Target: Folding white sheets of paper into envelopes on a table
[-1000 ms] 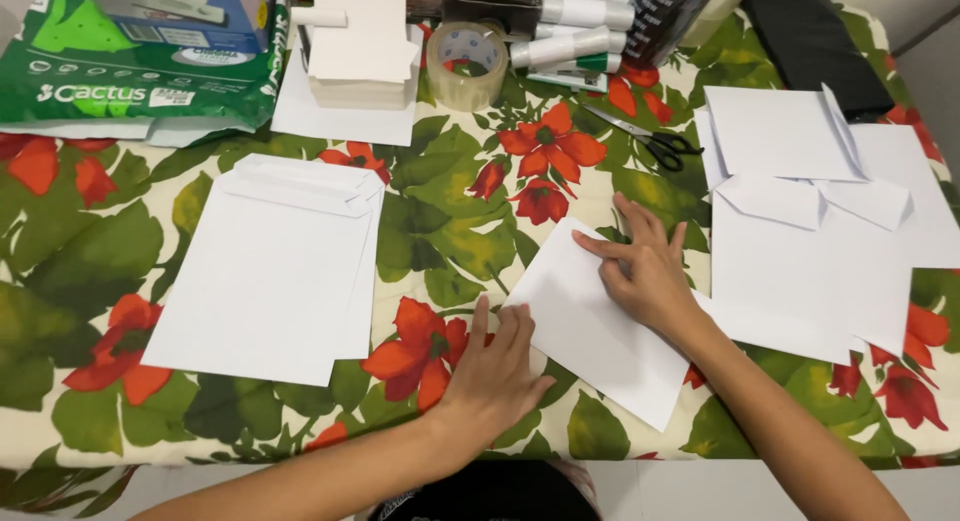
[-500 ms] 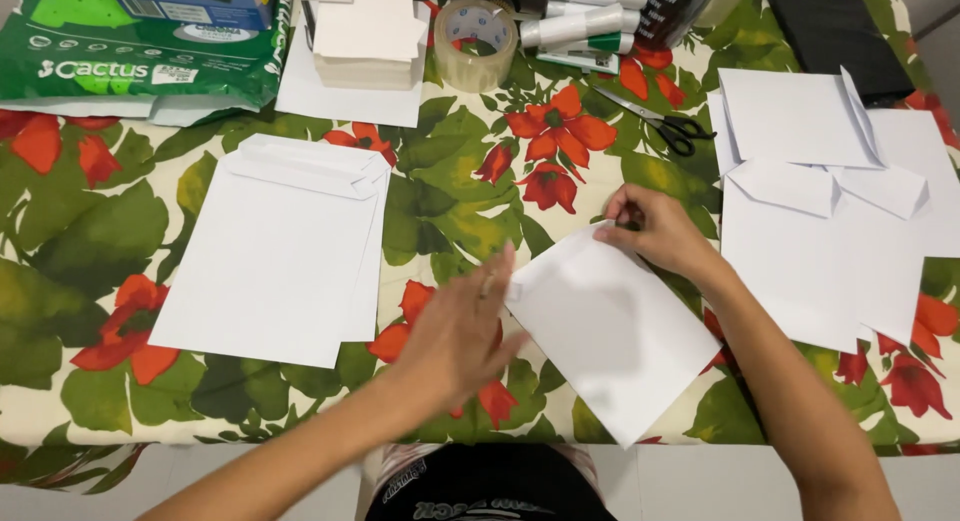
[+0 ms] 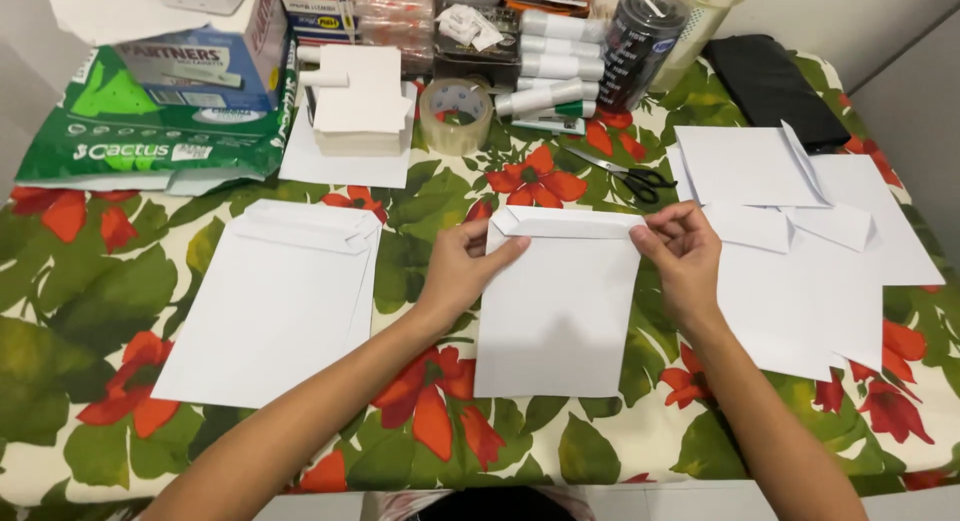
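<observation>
**Head view: flap turned down on white envelope**

Pinched the white envelope point(image 3: 556, 311) at both top corners, left hand point(image 3: 462, 266) and right hand point(image 3: 683, 253) each closed on its folded flap point(image 3: 570, 222), body flat at mid-table. Judged mid-crease; called next for even pressing along the fold. Left strips of bare floral cloth point(image 3: 410, 251) either side, between envelope stack point(image 3: 270, 311) and loose sheets point(image 3: 810, 281); scissors point(image 3: 628, 177) just beyond.

Home craft table — floral tablecloth point(image 3: 120, 311), tape roll point(image 3: 455, 116), scissors point(image 3: 625, 176), paper stacks point(image 3: 355, 96).
</observation>
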